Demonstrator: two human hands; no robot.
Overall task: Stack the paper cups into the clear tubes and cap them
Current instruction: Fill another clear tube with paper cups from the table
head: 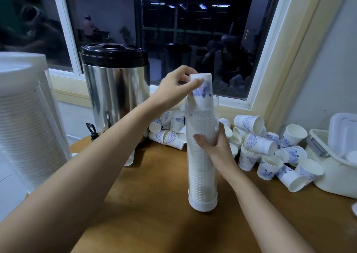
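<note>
Pinching upturned paper cup (201,90) at clear tube (201,171) mouth with left grip (176,86); clasping tube middle with right grip (214,144).

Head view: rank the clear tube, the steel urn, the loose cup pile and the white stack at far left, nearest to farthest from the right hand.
1. Clear tube: gripped by the right hand.
2. Loose cup pile: just to its right.
3. Steel urn: back left.
4. White stack: far left edge.

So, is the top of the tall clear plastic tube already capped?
No, the tube is open on top, with a blue-patterned paper cup sticking out.
</note>
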